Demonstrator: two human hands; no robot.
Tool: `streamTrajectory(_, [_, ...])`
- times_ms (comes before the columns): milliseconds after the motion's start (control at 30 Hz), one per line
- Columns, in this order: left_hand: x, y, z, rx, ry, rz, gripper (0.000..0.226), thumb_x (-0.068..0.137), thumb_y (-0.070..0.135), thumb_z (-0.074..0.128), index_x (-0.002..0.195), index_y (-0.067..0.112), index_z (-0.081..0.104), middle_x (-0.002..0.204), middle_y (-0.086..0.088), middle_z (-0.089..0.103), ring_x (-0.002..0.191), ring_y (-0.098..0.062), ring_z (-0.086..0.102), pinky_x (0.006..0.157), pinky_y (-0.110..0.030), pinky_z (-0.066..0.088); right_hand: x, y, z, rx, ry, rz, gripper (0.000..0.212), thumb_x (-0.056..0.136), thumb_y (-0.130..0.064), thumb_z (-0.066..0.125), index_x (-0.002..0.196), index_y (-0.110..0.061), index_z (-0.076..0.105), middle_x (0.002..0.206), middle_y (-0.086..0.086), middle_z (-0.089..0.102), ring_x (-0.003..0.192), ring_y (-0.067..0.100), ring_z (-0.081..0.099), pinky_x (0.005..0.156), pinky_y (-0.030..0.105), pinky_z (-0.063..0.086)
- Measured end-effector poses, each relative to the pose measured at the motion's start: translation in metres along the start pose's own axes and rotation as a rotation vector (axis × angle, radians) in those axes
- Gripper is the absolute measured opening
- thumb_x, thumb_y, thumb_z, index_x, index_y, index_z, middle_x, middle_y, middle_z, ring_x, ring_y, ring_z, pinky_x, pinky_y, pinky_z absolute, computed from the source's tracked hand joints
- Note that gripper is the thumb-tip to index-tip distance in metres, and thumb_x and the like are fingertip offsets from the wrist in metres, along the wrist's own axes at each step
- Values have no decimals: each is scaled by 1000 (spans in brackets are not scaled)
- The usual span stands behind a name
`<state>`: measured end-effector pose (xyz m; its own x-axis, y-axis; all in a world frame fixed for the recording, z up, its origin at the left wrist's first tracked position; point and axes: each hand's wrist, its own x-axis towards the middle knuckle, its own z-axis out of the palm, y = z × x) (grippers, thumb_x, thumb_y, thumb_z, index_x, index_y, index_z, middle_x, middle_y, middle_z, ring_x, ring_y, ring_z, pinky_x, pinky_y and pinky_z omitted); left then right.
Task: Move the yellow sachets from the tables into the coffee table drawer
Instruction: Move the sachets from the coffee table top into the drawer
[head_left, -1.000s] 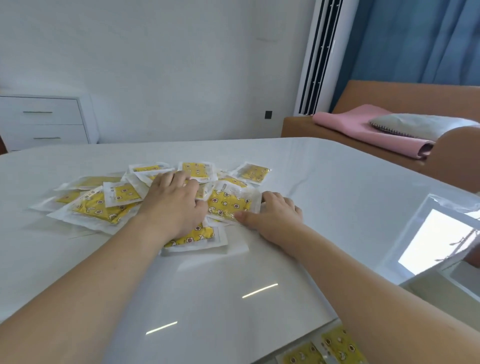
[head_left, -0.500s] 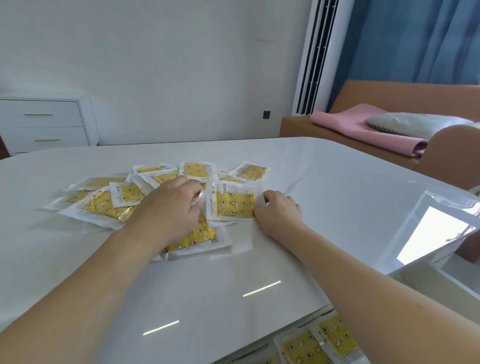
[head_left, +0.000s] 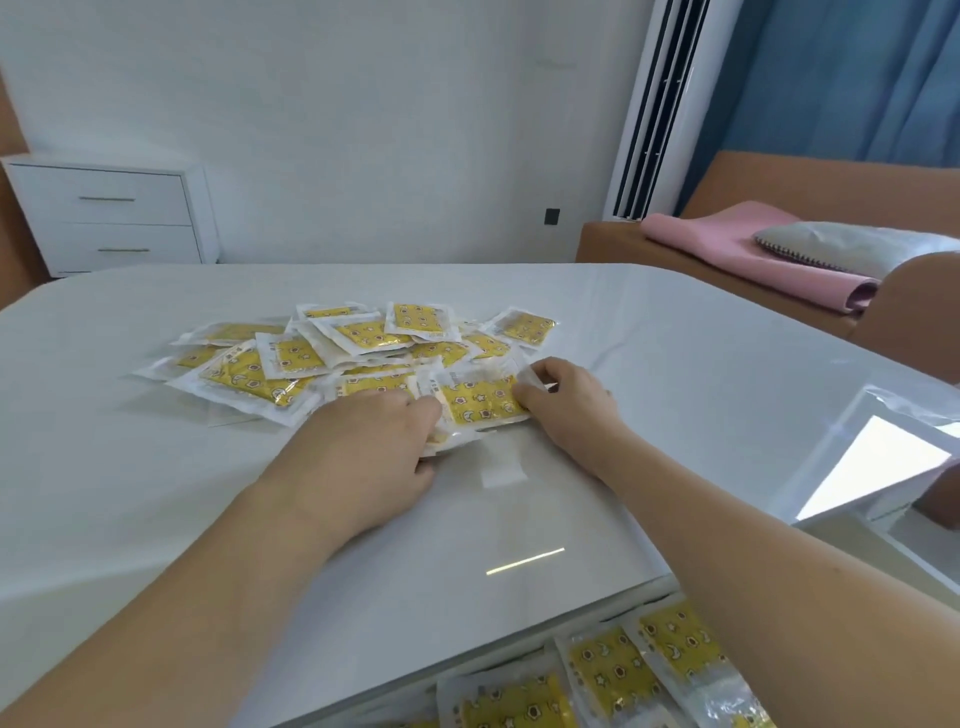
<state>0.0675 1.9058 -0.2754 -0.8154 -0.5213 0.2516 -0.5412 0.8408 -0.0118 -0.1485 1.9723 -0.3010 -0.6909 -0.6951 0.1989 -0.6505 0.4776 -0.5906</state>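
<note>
Head cam: yellow sachets (head_left: 363, 353) piled mid white table (head_left: 675, 364), 1 sachet (head_left: 480, 402) at pile's near edge btwn both hands. Left hand (head_left: 374, 441) curls round its left side, right hand (head_left: 569, 397) pinches its right edge. More sachets (head_left: 613, 670) lie below table's near edge, bottom of frame.

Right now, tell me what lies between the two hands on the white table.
In the head view, a yellow sachet lies between the left hand and the right hand; both grip it, one at each end, on the table.
</note>
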Motion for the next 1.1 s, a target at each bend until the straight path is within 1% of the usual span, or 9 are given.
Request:
streamTrajectory(100, [1,6,-3,33,17,-5,9,87,34,48,85,26,44,101,7,59,94,-18,55,71,-31,45,2,-1,3,-181,4,57,44,88,-57,48,121,-30,59,128,-5,51,124,23,41,101,37,28])
streamTrajectory(267, [-1,0,-3,-134,111,-95,25,83,33,54,66,18,43,67,5,50,70,-19,48,56,-31,34,5,-1,7,-227,-1,75,39,90,-55,44,105,-25,64,128,-3,48,122,24,39,101,37,26])
streamTrajectory(467, [1,-7,-6,-1145,213,-372,18,78,33,72,83,15,73,80,-15,71,75,-31,68,71,-37,54,8,1,5,-294,-62,46,39,96,-40,39,114,-16,63,141,-1,42,127,26,35,104,38,26])
streamTrajectory(567, [8,-10,2,-1347,191,-495,17,81,28,76,88,13,74,89,-11,75,85,-27,71,80,-38,53,8,1,4,-225,-47,60,31,97,-36,40,109,-18,62,134,1,47,125,26,39,102,38,27])
streamTrajectory(667, [13,-12,8,-1461,137,-537,5,87,16,70,85,18,74,84,0,77,84,-18,73,72,-30,56,3,2,0,33,29,113,20,98,-34,42,99,-18,55,107,-3,54,112,25,49,99,39,37])
streamTrajectory(733, [13,-12,9,-1494,119,-521,9,89,11,68,86,17,73,83,0,77,80,-17,74,63,-27,57,-4,3,-6,242,92,133,20,100,-32,44,101,-15,53,90,-9,50,99,23,53,84,36,41])
streamTrajectory(867, [10,-14,9,-1498,116,-480,9,91,11,67,89,17,73,86,0,77,86,-18,73,74,-33,57,-21,4,-15,441,229,144,11,98,-28,49,104,-19,50,94,-3,58,85,20,56,70,32,40])
streamTrajectory(1000, [1,-11,1,-1541,107,-454,12,91,8,65,90,18,72,80,5,76,80,-13,73,57,-21,56,-63,10,-33,614,230,169,19,97,-25,55,116,-25,56,101,-1,71,84,18,69,79,35,57])
streamTrajectory(1100, [-8,-2,-9,-1498,81,-462,8,87,12,70,94,16,72,85,1,77,89,-20,73,62,-24,56,-112,31,-68,579,209,65,15,98,-21,56,101,-21,71,87,0,75,82,21,70,79,34,59])
